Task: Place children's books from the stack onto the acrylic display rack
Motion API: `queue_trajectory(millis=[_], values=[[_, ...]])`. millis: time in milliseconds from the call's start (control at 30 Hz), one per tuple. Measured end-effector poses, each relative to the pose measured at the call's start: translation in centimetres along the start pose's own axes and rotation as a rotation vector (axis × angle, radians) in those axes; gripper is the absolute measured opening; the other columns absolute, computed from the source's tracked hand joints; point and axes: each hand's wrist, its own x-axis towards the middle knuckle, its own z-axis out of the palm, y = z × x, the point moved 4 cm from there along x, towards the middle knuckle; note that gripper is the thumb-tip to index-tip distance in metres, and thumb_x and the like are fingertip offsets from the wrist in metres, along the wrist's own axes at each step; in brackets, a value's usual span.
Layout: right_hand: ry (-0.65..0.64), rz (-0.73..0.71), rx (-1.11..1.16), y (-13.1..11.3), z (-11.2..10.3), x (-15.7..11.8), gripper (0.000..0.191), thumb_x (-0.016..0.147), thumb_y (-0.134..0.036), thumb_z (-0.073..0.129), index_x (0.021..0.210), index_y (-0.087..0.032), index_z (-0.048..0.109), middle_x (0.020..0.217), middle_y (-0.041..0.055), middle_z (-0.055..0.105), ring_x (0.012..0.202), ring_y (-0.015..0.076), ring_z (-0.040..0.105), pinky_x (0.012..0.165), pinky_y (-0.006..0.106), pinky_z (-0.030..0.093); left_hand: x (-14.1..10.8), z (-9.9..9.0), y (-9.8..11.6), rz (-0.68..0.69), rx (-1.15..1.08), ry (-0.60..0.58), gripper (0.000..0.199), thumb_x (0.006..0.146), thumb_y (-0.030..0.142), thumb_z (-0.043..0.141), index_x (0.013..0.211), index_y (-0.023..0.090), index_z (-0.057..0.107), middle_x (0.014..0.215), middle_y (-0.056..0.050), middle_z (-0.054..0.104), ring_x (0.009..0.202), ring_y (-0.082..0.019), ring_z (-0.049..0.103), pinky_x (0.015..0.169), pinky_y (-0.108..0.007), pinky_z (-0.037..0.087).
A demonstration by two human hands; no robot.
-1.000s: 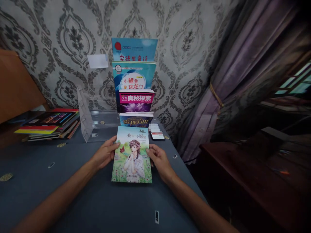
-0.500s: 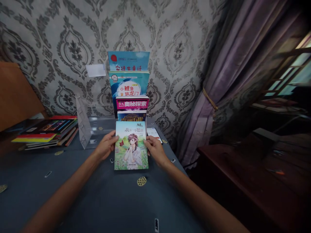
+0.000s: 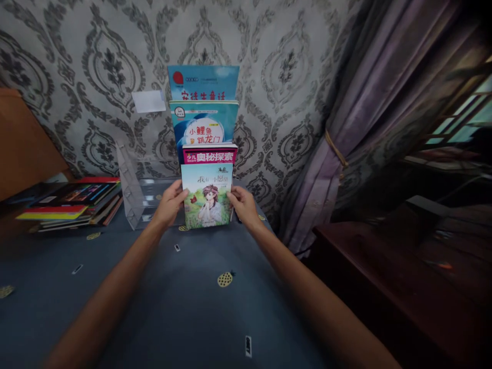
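Note:
A small book (image 3: 207,202) with a drawn figure and a butterfly on its green and white cover is held upright between my hands. My left hand (image 3: 169,204) grips its left edge, thumb on the cover. On the opposite edge, my right hand (image 3: 243,205) is closed the same way. Behind it rise a magenta-topped book (image 3: 211,155), a teal book (image 3: 204,122) and a taller blue book (image 3: 203,82), stepped upward in a clear display rack (image 3: 128,189). Whether the held book touches the rack is hidden.
At the left lies a stack of books (image 3: 77,200) beside an orange-brown panel (image 3: 26,143). The blue tablecloth (image 3: 161,307) has pineapple prints. A purple curtain (image 3: 315,189) and a dark red table (image 3: 376,277) are at the right. Patterned wallpaper (image 3: 261,31) stands behind.
Both hands have moved the small book up and away toward the rack. It now covers the dark blue book with gold lettering, and the phone at the right is mostly hidden.

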Motion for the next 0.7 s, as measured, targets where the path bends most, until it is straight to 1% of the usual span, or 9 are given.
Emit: queue_trajectory(millis=[100, 200, 367, 467, 600, 700], values=[[0.000, -0.044, -0.003, -0.4, 0.0, 1.2, 0.025, 0.077, -0.045, 0.059, 0.086, -0.021, 0.061, 0.078, 0.0030, 0.068, 0.073, 0.0206, 0.063, 0.060, 0.030, 0.048, 1.1, 0.1, 0.9, 0.139, 0.049, -0.011, 0.050, 0.078, 0.039, 0.073, 0.122, 0.017, 0.062, 0.114, -0.010, 0.075, 0.104, -0.026, 0.071, 0.085, -0.039, 0.059], [0.007, -0.094, -0.005, -0.7, 0.1, 1.8, 0.026, 0.080, -0.046, 0.059, 0.088, -0.021, 0.061, 0.079, 0.0032, 0.069, 0.075, 0.0208, 0.064, 0.062, 0.031, 0.049, 1.8, 0.0, 1.7, 0.285, 0.104, -0.027, 0.043, 0.083, 0.036, 0.069, 0.122, 0.017, 0.063, 0.121, -0.010, 0.073, 0.114, -0.026, 0.068, 0.097, -0.042, 0.055], [0.020, -0.167, -0.050, -1.4, 0.1, 1.9, 0.024, 0.086, -0.044, 0.058, 0.092, -0.021, 0.062, 0.088, 0.0047, 0.071, 0.080, 0.0204, 0.064, 0.069, 0.032, 0.051, 1.9, -0.1, 2.8, 0.416, 0.188, -0.074, 0.041, 0.089, 0.031, 0.064, 0.127, 0.017, 0.062, 0.128, -0.011, 0.070, 0.121, -0.026, 0.065, 0.107, -0.046, 0.049], [0.032, -0.187, -0.112, -2.2, -0.1, 1.9, 0.022, 0.089, -0.041, 0.056, 0.096, -0.022, 0.064, 0.092, 0.0057, 0.071, 0.083, 0.0208, 0.064, 0.073, 0.034, 0.052, 1.6, 0.1, 3.6, 0.439, 0.229, -0.074, 0.038, 0.089, 0.031, 0.064, 0.125, 0.017, 0.063, 0.126, -0.011, 0.071, 0.124, -0.027, 0.063, 0.108, -0.046, 0.048], [0.042, -0.161, -0.198, -2.8, -0.2, 1.8, 0.022, 0.093, -0.039, 0.053, 0.101, -0.022, 0.065, 0.093, 0.0057, 0.070, 0.085, 0.0206, 0.063, 0.076, 0.034, 0.053, 1.1, 0.5, 4.4, 0.397, 0.282, -0.015, 0.037, 0.088, 0.030, 0.062, 0.123, 0.017, 0.063, 0.124, -0.011, 0.071, 0.128, -0.028, 0.059, 0.108, -0.045, 0.048], [0.039, -0.175, -0.205, -2.9, -0.3, 1.7, 0.021, 0.093, -0.038, 0.053, 0.099, -0.022, 0.065, 0.092, 0.0057, 0.068, 0.085, 0.0208, 0.063, 0.077, 0.035, 0.054, 0.9, 0.7, 4.5, 0.389, 0.291, -0.010, 0.037, 0.088, 0.028, 0.061, 0.123, 0.018, 0.063, 0.123, -0.010, 0.071, 0.128, -0.027, 0.059, 0.108, -0.045, 0.047]])
